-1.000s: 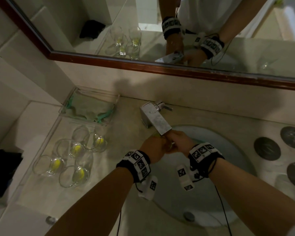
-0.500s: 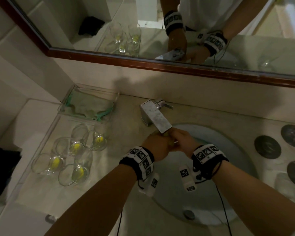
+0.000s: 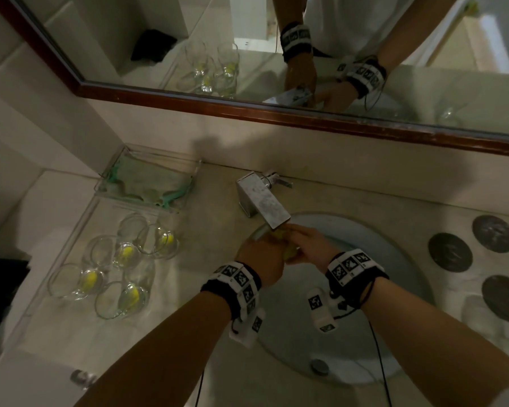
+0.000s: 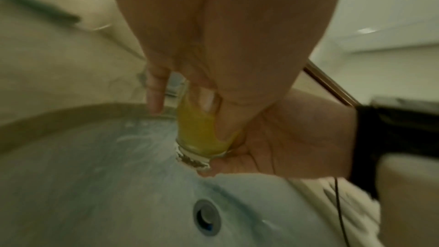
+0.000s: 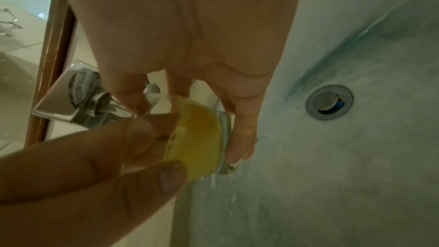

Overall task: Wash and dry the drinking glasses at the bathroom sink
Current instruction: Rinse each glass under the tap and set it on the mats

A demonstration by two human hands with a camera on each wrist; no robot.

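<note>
A clear drinking glass [image 3: 289, 248] with yellow liquid inside is held tilted over the sink basin [image 3: 394, 259], just under the spout of the square metal faucet [image 3: 262, 201]. My left hand [image 3: 259, 259] grips the glass [image 4: 202, 134] round its side, thumb and fingers curled. My right hand [image 3: 309, 245] grips its base end [image 5: 197, 138] from the other side. Water drops spray off the base in the wrist views. Several more glasses [image 3: 124, 259] with yellow dregs lie on their sides on the counter to the left.
A clear tray with a green cloth [image 3: 147, 183] sits behind the lying glasses. Dark round coasters [image 3: 450, 251] lie right of the basin, with faint clear glassware [image 3: 482, 315] nearby. The drain [image 3: 319, 367] is at the basin's near side. A black object [image 3: 0, 289] lies far left.
Both hands stay on the glass under the spout and have shifted only slightly. The yellow liquid shows more between the hands now.
</note>
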